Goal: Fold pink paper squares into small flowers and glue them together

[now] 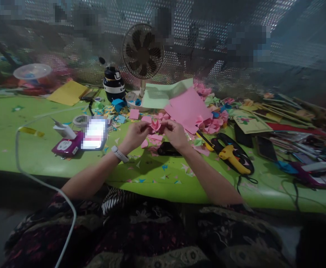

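My left hand (136,134) and my right hand (175,133) meet over the green table (25,149), both pinched on a small folded pink paper flower (155,125). A white watch sits on my left wrist. A large pink paper sheet (187,108) lies just behind my right hand, with a pile of finished pink paper flowers (211,124) to its right. Small pink squares (134,114) and paper scraps lie around my hands. A black object (167,149) rests on the table under my right hand.
A yellow glue gun (232,156) lies right of my right hand. A lit phone (94,134), a tape roll (80,120) and a white cable (34,178) are at left. A small fan (142,52) and black bottle (114,85) stand behind. Pens and tools crowd the right edge.
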Demonstrator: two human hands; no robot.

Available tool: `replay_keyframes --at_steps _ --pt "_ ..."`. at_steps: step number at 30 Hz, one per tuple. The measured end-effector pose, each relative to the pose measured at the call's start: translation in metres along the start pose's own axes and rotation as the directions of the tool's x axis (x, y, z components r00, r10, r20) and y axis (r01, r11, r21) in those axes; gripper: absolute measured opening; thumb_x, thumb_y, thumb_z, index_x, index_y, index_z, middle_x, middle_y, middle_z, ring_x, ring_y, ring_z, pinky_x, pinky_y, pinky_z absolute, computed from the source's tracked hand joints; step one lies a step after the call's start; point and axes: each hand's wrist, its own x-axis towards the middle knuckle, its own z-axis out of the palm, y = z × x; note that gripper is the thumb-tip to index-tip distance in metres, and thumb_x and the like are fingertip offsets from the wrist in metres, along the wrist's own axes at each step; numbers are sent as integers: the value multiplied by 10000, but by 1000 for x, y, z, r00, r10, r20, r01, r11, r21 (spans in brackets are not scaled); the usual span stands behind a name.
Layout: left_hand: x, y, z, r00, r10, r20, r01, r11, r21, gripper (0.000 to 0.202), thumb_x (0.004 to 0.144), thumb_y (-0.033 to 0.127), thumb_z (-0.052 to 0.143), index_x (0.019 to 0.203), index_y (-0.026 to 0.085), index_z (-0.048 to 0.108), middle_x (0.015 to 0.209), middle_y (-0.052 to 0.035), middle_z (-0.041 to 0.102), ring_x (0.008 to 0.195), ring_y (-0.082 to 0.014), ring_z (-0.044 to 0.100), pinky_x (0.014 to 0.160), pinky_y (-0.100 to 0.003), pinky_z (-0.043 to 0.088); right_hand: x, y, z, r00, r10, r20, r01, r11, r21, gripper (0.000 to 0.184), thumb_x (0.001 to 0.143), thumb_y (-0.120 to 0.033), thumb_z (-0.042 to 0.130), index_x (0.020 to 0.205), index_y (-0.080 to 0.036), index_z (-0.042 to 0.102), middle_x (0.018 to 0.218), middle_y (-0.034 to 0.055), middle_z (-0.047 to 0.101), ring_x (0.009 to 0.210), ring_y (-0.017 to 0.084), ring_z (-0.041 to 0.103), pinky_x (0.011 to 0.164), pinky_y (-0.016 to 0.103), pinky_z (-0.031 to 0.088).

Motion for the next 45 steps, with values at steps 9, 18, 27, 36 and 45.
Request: replay_keyframes --at_steps 9,18,27,36,45 --pt "-1 -5 -3 998 49 -27 -47 995 84 167 838 287 593 775 161 685 702 -25 688 629 -125 591 601 -228 451 -3 0 -2 998 -63 23 65 989 -131 133 793 -278 649 842 -200 745 840 34 762 808 196 702 818 349 556" --pt "1 -4 0 998 41 37 -35 986 -163 433 787 181 607 1208 115 679 969 -96 763 862 -157 713 754 -250 551 4 8 -5 998 28 51 -26 999 -38 151 755 -282 652 823 -179 739 765 26 735 724 162 664 758 311 546" --pt "1 3 -3 998 -59 16 61 973 -224 301 832 321 622 1029 126 741 908 -81 759 794 -149 683 743 -265 553 0 1 -8 998 13 67 0 982 -191 136 758 -227 602 810 -187 721 775 20 736 755 174 668 781 324 530" --pt "2 3 -3 997 -69 -37 64 992 -106 190 742 196 593 837 152 752 768 -46 755 677 -129 655 601 -227 491 -1 2 -3 998 6 60 5 985 -172 236 769 -173 571 941 -188 732 830 30 734 763 168 674 785 331 550" --pt "4 -2 -3 995 -99 -3 96 967 -236 238 757 346 697 837 128 750 797 -81 770 684 -139 672 659 -257 530 -1 8 0 999 -11 43 15 995 -102 332 766 -168 561 1040 -205 745 944 31 736 768 152 644 799 339 557"
